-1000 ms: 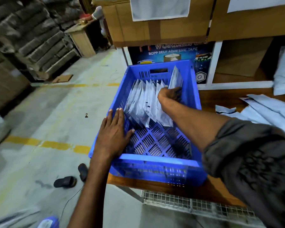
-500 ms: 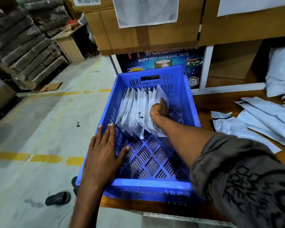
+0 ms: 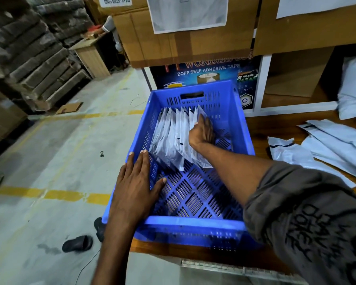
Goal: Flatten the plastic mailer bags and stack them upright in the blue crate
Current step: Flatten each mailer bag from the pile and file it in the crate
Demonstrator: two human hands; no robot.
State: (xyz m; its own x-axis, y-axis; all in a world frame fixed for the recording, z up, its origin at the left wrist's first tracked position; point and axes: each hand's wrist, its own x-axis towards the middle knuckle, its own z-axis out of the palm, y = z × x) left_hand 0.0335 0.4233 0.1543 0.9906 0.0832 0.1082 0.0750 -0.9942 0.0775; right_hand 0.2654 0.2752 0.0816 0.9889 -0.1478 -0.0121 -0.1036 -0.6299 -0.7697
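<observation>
The wooden table (image 3: 261, 128) carries the blue crate (image 3: 193, 223) and, beside it, loose mailer bags (image 3: 329, 147).

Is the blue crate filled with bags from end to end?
No: the mailer bags stand only toward the far end of the blue crate, and its slotted floor lies uncovered at the near end.

On the dark tape carton (image 3: 206, 79) just beyond the far wall of the blue crate (image 3: 193, 223): "BOPP SELF ADHESIVE TAPE" in white; above it, partly cut off by the brown box (image 3: 193, 44), "WONDER" in larger letters; yellow seal (image 3: 174, 85) print too fine to read; upside-down label (image 3: 115, 1) on the far-left carton illegible; dark lettering on the grey sleeve (image 3: 317, 233) unclear.
</observation>
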